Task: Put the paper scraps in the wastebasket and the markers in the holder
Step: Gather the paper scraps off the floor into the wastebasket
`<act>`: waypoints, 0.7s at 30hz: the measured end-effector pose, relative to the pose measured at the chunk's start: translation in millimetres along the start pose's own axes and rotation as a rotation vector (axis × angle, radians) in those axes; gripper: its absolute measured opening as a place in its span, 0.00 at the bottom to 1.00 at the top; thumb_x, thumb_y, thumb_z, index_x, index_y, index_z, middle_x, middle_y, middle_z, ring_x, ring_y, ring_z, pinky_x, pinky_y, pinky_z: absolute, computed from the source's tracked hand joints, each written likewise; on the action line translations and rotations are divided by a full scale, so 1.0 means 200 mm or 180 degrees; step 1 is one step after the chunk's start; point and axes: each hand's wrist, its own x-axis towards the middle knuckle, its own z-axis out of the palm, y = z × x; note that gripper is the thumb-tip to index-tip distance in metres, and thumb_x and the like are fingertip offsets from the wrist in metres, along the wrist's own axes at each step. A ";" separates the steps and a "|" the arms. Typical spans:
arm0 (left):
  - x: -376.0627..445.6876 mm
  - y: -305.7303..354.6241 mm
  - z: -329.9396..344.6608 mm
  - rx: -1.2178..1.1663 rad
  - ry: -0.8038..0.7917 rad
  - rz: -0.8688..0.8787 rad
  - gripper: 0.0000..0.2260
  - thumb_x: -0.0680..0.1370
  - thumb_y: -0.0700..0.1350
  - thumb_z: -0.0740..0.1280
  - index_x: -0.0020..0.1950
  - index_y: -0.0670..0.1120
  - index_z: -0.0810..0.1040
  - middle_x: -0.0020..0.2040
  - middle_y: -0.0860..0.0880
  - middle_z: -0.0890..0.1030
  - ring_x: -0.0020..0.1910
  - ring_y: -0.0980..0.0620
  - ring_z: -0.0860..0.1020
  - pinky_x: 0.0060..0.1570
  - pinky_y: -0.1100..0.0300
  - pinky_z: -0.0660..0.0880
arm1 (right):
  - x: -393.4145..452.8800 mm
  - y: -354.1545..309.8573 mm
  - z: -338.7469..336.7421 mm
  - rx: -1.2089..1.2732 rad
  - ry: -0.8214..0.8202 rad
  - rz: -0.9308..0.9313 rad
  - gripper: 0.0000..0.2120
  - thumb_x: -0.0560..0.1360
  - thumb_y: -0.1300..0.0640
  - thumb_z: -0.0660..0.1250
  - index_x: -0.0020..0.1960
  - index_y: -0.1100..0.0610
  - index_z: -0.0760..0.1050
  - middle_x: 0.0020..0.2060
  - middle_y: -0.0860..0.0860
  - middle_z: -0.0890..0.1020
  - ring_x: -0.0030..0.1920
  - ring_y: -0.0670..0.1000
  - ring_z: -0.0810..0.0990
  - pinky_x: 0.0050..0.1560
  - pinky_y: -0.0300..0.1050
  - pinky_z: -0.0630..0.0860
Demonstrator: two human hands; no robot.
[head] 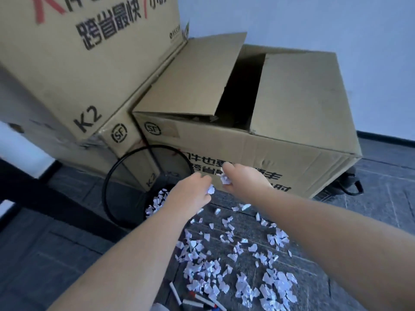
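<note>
Torn white paper scraps litter the dark floor, with more already lying in the black wire wastebasket just left of them. They look featherlight and limp, likely to drift, so pinching bunches seems wiser than chasing single bits. The left hand and right hand each have fingers curled around a small wad near the basket's rim. Markers lie at the bottom edge.
</note>
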 end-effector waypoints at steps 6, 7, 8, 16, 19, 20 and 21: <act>-0.09 -0.11 -0.20 -0.0017 0.0384 -0.0050 0.04 0.75 0.43 0.61 0.44 0.45 0.66 0.42 0.48 0.64 0.44 0.41 0.73 0.37 0.56 0.61 | 0.04 -0.20 -0.22 -0.0022 0.0238 -0.0131 0.08 0.78 0.55 0.56 0.46 0.56 0.57 0.35 0.51 0.66 0.37 0.57 0.69 0.33 0.45 0.63; -0.10 -0.12 -0.22 0.0003 0.0421 -0.0072 0.04 0.75 0.43 0.61 0.45 0.44 0.67 0.42 0.48 0.64 0.44 0.41 0.73 0.37 0.55 0.62 | 0.05 -0.23 -0.25 -0.0026 0.0247 -0.0148 0.08 0.79 0.55 0.57 0.46 0.56 0.57 0.37 0.51 0.68 0.37 0.57 0.69 0.34 0.45 0.64; -0.11 -0.14 -0.25 0.0030 0.0472 -0.0091 0.05 0.75 0.43 0.61 0.47 0.42 0.68 0.42 0.48 0.65 0.44 0.40 0.73 0.37 0.55 0.63 | 0.06 -0.26 -0.27 -0.0027 0.0264 -0.0171 0.08 0.78 0.55 0.57 0.47 0.55 0.58 0.39 0.52 0.68 0.38 0.57 0.69 0.34 0.45 0.65; -0.18 -0.43 -0.39 0.0180 0.0852 -0.0435 0.08 0.76 0.43 0.61 0.53 0.42 0.71 0.48 0.44 0.72 0.46 0.41 0.75 0.40 0.54 0.69 | 0.25 -0.60 -0.37 0.0179 0.0607 -0.0589 0.08 0.77 0.55 0.58 0.47 0.56 0.59 0.40 0.53 0.69 0.38 0.57 0.70 0.34 0.46 0.64; -0.19 -0.55 -0.32 0.0108 0.0896 -0.0544 0.09 0.75 0.42 0.62 0.55 0.42 0.72 0.50 0.43 0.74 0.46 0.40 0.76 0.41 0.52 0.71 | 0.37 -0.71 -0.32 0.0385 0.0715 -0.0632 0.08 0.77 0.56 0.58 0.46 0.57 0.59 0.39 0.52 0.69 0.37 0.58 0.69 0.34 0.45 0.61; -0.19 -0.59 -0.27 0.0070 0.0887 -0.0583 0.10 0.75 0.42 0.62 0.55 0.42 0.72 0.50 0.43 0.74 0.46 0.40 0.76 0.42 0.52 0.72 | 0.41 -0.73 -0.28 0.0487 0.0736 -0.0609 0.07 0.77 0.56 0.58 0.45 0.57 0.59 0.39 0.52 0.68 0.36 0.57 0.68 0.34 0.45 0.61; -0.19 -0.63 -0.23 0.0033 0.0869 -0.0630 0.10 0.75 0.42 0.62 0.55 0.42 0.72 0.50 0.43 0.74 0.46 0.40 0.76 0.42 0.51 0.72 | 0.44 -0.75 -0.23 0.0557 0.0757 -0.0593 0.07 0.76 0.57 0.58 0.45 0.57 0.59 0.38 0.52 0.68 0.36 0.57 0.67 0.34 0.44 0.61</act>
